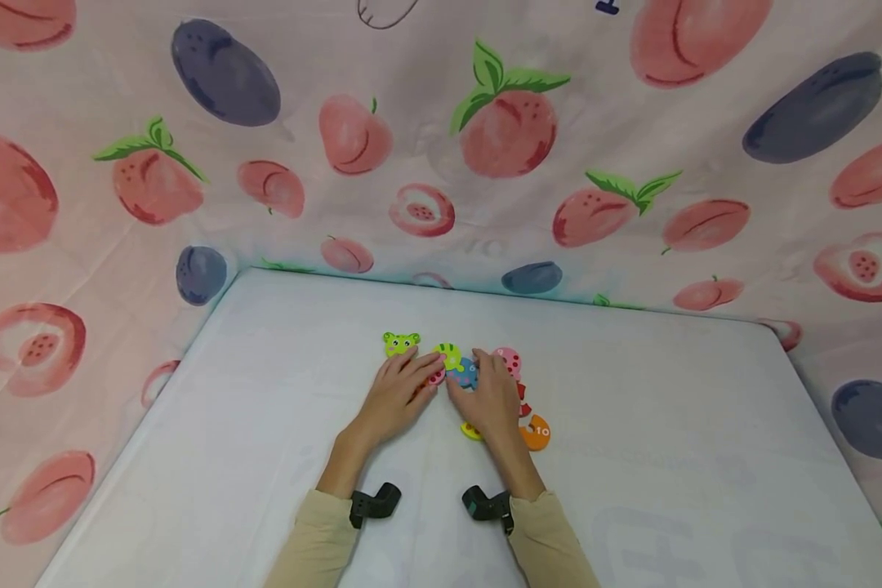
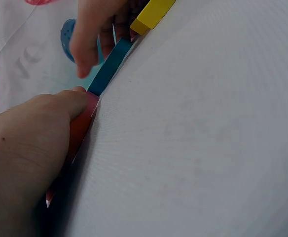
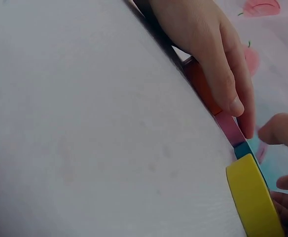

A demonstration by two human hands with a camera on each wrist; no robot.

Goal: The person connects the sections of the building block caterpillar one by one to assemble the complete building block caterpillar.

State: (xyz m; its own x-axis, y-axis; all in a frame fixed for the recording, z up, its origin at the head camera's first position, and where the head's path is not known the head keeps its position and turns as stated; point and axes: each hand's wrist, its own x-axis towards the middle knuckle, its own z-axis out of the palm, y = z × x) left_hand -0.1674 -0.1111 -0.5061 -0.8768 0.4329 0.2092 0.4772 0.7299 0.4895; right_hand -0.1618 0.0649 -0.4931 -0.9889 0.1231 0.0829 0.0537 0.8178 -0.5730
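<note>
Flat, brightly coloured puzzle pieces lie on the white table, some under both hands. My left hand [image 1: 397,398] lies over an orange-red piece [image 3: 203,89] and a pink piece [image 3: 229,127], fingers extended and thumb at the pink edge. A green striped piece [image 1: 448,354] and a blue piece [image 1: 463,374] sit between the hands. With thumb and fingers spread, my right hand [image 1: 492,400] is beside the blue piece. Around it are a pink spotted piece [image 1: 510,360], a red piece [image 1: 523,402], an orange piece marked 10 [image 1: 536,434] and a yellow piece [image 1: 471,431], partly covered.
Beyond the left fingertips lies a green animal-head piece [image 1: 400,343] with eyes. White cloth covers the table [image 1: 669,457]. A fruit-printed curtain [image 1: 426,131] rises along the back and left side. Each wrist carries a black camera.
</note>
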